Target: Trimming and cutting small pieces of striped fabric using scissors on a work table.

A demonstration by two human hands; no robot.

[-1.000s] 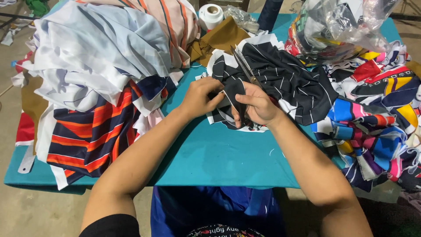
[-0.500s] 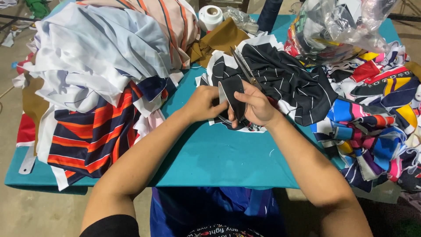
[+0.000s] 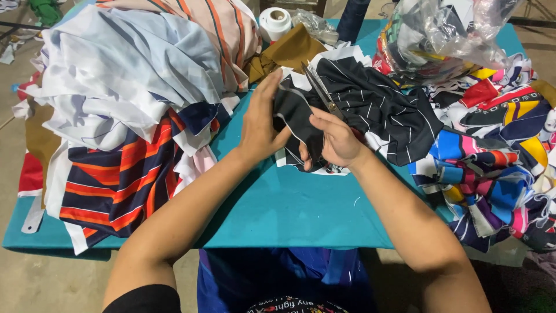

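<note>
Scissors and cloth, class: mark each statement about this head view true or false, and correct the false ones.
1. The right hand holds scissors. True.
2. The left hand rests on the white spool. False: it grips the black striped cloth; the spool stands apart at the far edge.
3. The table has a teal cover. True.
4. The clear plastic bag lies on the left of the table. False: it sits at the far right, above the colourful scraps.
5. A pale blue and white cloth pile lies left of the hands. True.
</note>
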